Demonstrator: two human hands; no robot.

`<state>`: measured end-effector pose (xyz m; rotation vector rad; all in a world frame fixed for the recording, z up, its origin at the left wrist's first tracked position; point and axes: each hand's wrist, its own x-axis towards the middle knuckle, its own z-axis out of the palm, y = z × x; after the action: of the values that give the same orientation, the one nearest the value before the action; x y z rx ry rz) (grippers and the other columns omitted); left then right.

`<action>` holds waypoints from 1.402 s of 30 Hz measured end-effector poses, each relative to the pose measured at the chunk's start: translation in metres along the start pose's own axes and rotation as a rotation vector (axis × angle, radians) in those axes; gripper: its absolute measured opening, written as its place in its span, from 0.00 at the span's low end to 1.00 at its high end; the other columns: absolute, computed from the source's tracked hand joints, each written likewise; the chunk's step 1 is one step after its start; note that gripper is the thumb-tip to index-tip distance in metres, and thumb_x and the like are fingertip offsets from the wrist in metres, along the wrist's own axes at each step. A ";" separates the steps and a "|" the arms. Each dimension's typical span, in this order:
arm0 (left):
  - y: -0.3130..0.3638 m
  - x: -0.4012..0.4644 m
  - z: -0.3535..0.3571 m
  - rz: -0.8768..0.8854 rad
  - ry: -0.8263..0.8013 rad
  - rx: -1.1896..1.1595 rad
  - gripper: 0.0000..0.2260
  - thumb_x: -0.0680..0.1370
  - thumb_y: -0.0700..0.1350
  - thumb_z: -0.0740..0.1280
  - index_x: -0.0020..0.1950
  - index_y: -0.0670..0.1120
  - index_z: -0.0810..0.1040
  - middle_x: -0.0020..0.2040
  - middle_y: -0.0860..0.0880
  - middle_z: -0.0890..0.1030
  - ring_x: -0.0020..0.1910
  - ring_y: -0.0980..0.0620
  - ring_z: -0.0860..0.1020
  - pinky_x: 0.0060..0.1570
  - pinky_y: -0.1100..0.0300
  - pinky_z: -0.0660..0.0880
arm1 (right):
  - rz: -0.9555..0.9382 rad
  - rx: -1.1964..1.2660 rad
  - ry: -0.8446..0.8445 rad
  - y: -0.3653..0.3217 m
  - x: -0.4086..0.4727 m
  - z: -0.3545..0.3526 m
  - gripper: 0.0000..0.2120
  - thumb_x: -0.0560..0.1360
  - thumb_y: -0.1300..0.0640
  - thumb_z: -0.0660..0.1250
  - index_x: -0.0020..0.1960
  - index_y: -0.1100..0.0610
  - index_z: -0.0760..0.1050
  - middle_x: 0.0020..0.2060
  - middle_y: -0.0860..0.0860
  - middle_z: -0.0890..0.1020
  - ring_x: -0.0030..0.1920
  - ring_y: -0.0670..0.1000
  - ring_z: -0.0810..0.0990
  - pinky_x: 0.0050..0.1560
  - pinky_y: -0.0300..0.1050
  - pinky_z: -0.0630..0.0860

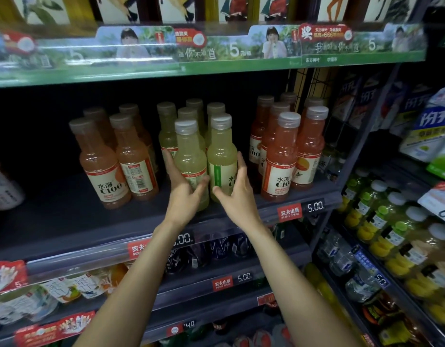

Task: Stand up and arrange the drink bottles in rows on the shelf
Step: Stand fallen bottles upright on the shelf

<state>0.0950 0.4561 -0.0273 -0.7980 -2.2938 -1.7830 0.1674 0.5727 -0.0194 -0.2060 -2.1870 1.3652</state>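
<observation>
We have 2 hands up at the front edge of the shelf [66, 216], each on 1 of the front pair of yellow-green bottles.

Going left to right: near the shelf's left part stand the orange C100 bottles [101, 166], upright in 2 short files. Our left hand [182, 196] comes next; its grip is curled round the left yellow-green bottle [190, 156], fingers reaching up behind its left side and the thumb across the label in front. Touching that bottle on its right is the right yellow-green bottle [222, 156], and our right hand [237, 194] cups it, fingers up along its right flank, thumb low on the front; the hold looks looser than a full clasp. Further right stand the pink-red C100 bottles [281, 156], upright, close to the shelf's right end.

The relation that matters: both front bottles stand upright, long axis vertical, straight ahead of the hands, each hand on the outer side of its own bottle. We judge the coming move to be a small slide that squares the pair with the files of like bottles behind them.

Both bottles are clear plastic with pale cloudy juice, grey-white caps and a band label low on the body. The left one's label is turned partly away; the right one's print faces front-right.
</observation>
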 end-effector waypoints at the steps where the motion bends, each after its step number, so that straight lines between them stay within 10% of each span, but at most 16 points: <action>1: 0.002 0.001 0.002 -0.008 -0.005 -0.025 0.44 0.76 0.54 0.67 0.70 0.67 0.31 0.78 0.48 0.55 0.74 0.53 0.61 0.72 0.57 0.60 | 0.000 -0.021 -0.020 -0.001 0.000 0.000 0.43 0.74 0.61 0.68 0.77 0.54 0.41 0.76 0.50 0.54 0.72 0.48 0.60 0.65 0.35 0.60; 6: -0.009 0.009 0.001 -0.011 0.079 0.037 0.48 0.70 0.62 0.71 0.77 0.56 0.41 0.78 0.49 0.50 0.76 0.51 0.57 0.74 0.58 0.56 | -0.051 -0.216 -0.035 0.002 -0.005 -0.018 0.40 0.75 0.58 0.67 0.77 0.52 0.44 0.75 0.51 0.57 0.73 0.49 0.58 0.68 0.38 0.55; 10: 0.027 -0.022 0.020 0.282 0.471 0.043 0.36 0.72 0.43 0.71 0.74 0.45 0.55 0.71 0.46 0.60 0.72 0.48 0.60 0.72 0.58 0.58 | -0.312 -0.402 0.425 0.013 -0.018 -0.053 0.19 0.77 0.59 0.62 0.68 0.58 0.69 0.64 0.52 0.75 0.65 0.48 0.68 0.67 0.30 0.56; 13: 0.051 -0.035 0.046 0.460 0.339 0.024 0.21 0.73 0.39 0.67 0.65 0.42 0.68 0.60 0.47 0.71 0.60 0.50 0.71 0.63 0.53 0.70 | -0.278 -0.451 0.693 0.030 -0.017 -0.086 0.17 0.75 0.58 0.65 0.63 0.60 0.72 0.60 0.55 0.75 0.62 0.53 0.70 0.64 0.38 0.62; 19: 0.067 -0.003 0.110 0.199 -0.134 0.230 0.35 0.73 0.51 0.73 0.74 0.45 0.59 0.68 0.43 0.68 0.65 0.46 0.71 0.62 0.52 0.71 | -0.002 -0.235 0.424 0.056 0.014 -0.127 0.35 0.74 0.60 0.68 0.75 0.58 0.54 0.72 0.58 0.61 0.72 0.54 0.60 0.70 0.45 0.59; 28: 0.064 0.022 0.143 0.169 -0.117 0.241 0.35 0.71 0.50 0.75 0.73 0.43 0.62 0.64 0.43 0.75 0.61 0.46 0.76 0.57 0.56 0.72 | -0.029 -0.573 0.355 0.063 0.034 -0.153 0.42 0.74 0.58 0.69 0.76 0.46 0.44 0.64 0.57 0.70 0.58 0.58 0.76 0.47 0.53 0.76; 37: 0.055 0.030 0.168 0.169 -0.055 0.294 0.37 0.71 0.54 0.74 0.74 0.46 0.60 0.70 0.46 0.69 0.63 0.46 0.75 0.55 0.46 0.78 | 0.007 -0.783 0.397 0.070 0.031 -0.165 0.41 0.75 0.55 0.67 0.77 0.52 0.43 0.72 0.62 0.59 0.68 0.63 0.65 0.62 0.60 0.71; 42: 0.071 0.014 0.153 0.160 -0.039 0.229 0.34 0.73 0.56 0.72 0.74 0.47 0.61 0.68 0.48 0.72 0.65 0.49 0.71 0.59 0.52 0.74 | -0.215 -0.721 0.478 0.056 0.004 -0.157 0.27 0.77 0.58 0.64 0.74 0.59 0.60 0.71 0.60 0.63 0.70 0.59 0.63 0.68 0.55 0.65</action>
<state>0.1498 0.6148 -0.0052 -0.9506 -2.3290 -1.4200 0.2381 0.7241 -0.0141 -0.4859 -2.1045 0.3164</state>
